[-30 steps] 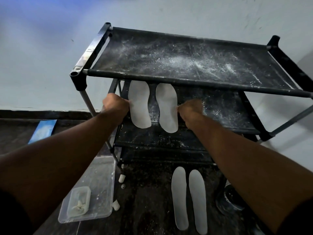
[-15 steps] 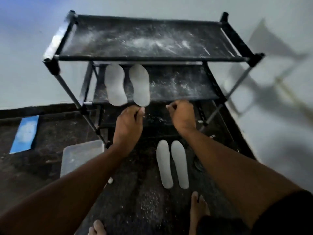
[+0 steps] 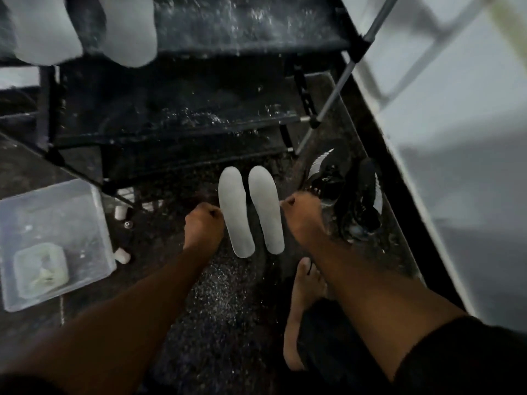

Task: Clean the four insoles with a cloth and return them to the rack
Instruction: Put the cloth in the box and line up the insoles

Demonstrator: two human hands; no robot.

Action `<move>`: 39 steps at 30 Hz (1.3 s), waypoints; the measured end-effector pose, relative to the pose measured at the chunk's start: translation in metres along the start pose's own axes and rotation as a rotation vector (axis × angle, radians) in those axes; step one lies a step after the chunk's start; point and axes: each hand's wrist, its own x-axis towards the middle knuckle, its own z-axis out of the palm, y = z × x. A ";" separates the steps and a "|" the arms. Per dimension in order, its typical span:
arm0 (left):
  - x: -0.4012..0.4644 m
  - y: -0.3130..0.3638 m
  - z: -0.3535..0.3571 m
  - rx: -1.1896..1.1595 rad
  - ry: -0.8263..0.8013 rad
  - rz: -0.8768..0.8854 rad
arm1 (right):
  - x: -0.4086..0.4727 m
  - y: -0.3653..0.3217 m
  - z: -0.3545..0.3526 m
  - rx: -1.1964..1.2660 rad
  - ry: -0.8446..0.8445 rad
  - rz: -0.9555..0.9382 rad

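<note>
White floor insoles, left one (image 3: 236, 212) and right one (image 3: 266, 210), lie side by side between the hands, left hand (image 3: 203, 226) and right hand (image 3: 302, 215) both loosely curled at the outer edges, holding nothing: pinch each edge, lift flat to the rack (image 3: 182, 121) beyond.

Home corner, shoe rack (image 3: 199, 129), sneakers (image 3: 350, 195)
</note>
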 end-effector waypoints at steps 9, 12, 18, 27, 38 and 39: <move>0.046 -0.044 0.055 0.043 -0.063 -0.212 | 0.031 0.041 0.090 -0.045 -0.063 0.199; 0.050 -0.054 0.067 0.028 -0.025 -0.268 | 0.037 0.045 0.106 -0.022 -0.103 0.253; 0.058 -0.052 0.078 -0.016 0.017 -0.311 | 0.048 0.040 0.113 -0.044 -0.067 0.312; 0.065 -0.043 0.085 -0.167 0.065 -0.404 | 0.057 0.049 0.123 0.241 -0.031 0.470; 0.065 -0.066 0.073 -0.445 0.114 -0.403 | 0.047 0.048 0.120 0.550 0.117 0.467; 0.064 -0.067 0.071 -0.459 0.118 -0.391 | 0.045 0.046 0.119 0.573 0.113 0.469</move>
